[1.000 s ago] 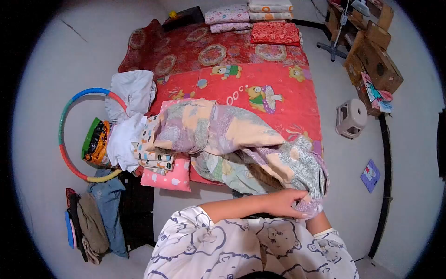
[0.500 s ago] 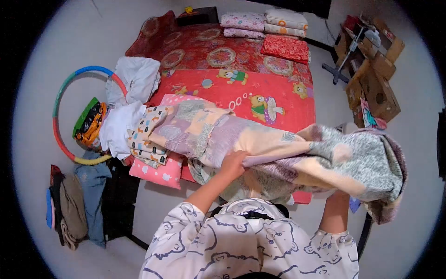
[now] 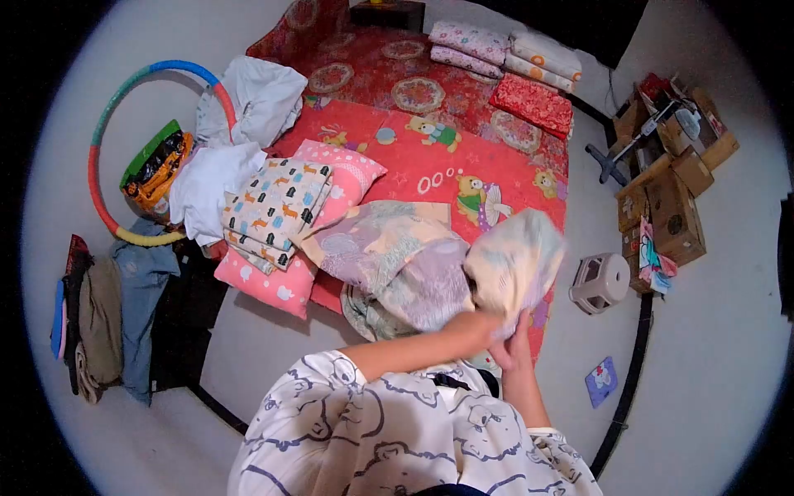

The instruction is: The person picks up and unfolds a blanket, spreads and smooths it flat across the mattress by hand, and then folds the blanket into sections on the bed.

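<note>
A soft blanket (image 3: 422, 264) patterned in purple, cream and grey lies in loose folds across the near side of the bed. Its right end is gathered up and bulges above the bed. My left hand (image 3: 482, 327) is closed on the gathered cloth, slightly blurred, with its fingertips hidden in the folds. Close beside it, my right hand (image 3: 514, 344) pinches the blanket's lower right part, thumb pointing up. Left of the blanket, a folded cloth with animal prints (image 3: 277, 202) rests on pink pillows (image 3: 269, 285).
The red bed sheet (image 3: 397, 169) shows bear pictures. Folded quilts (image 3: 470, 41) and a red folded cloth (image 3: 533, 103) sit at the far side. A hula hoop (image 3: 95, 178) leans at left. A stool (image 3: 600, 283), cardboard boxes (image 3: 674, 211) and a purple card (image 3: 601, 382) are at right.
The blanket's right end has been drawn in from the far right towards the middle. My right hand has moved left, beside my left hand, which has shifted right. The view has shifted.
</note>
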A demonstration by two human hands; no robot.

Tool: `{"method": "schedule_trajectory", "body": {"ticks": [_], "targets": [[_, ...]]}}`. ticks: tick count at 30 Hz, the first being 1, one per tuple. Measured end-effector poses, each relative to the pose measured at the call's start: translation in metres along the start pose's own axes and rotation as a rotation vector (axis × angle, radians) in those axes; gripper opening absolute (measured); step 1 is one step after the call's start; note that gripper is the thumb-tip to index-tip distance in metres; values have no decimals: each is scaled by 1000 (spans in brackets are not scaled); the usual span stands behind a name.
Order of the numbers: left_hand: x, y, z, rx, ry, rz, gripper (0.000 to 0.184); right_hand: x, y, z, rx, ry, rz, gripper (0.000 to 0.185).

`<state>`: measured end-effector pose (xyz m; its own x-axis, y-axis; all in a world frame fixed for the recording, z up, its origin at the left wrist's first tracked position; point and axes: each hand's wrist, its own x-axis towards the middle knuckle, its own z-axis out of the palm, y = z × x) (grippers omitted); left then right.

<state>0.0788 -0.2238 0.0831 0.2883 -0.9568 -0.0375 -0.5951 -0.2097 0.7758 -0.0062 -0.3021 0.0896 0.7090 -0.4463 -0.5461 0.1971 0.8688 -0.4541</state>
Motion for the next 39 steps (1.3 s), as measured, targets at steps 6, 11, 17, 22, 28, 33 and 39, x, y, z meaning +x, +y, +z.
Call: {"method": "schedule_trajectory", "body": {"ticks": [6,11,17,22,28,33,39], "targets": [[-11,-37,6,-564,-158,39,26,22,8,-46,-71,78,111,40],[-34,-126,-7,365,679,-480,51,-6,18,-12,-85,8,30,45],[-40,-288,-8,-183,376,-675,34,-33,-41,8,-131,129,-299,51],[-15,-264,-152,-1213,812,-705,22,-44,-124,37,-218,-33,-630,54],[-135,-264,-332,-962,1282,-471,24,-75,-210,54,-198,170,-858,56],[-259,-339,-417,13,1635,-631,27,-83,-266,57,-198,281,-1027,54],[-266,-267,-426,-547,1797,-196,29,-61,-317,41,-289,67,-1146,48]]}}
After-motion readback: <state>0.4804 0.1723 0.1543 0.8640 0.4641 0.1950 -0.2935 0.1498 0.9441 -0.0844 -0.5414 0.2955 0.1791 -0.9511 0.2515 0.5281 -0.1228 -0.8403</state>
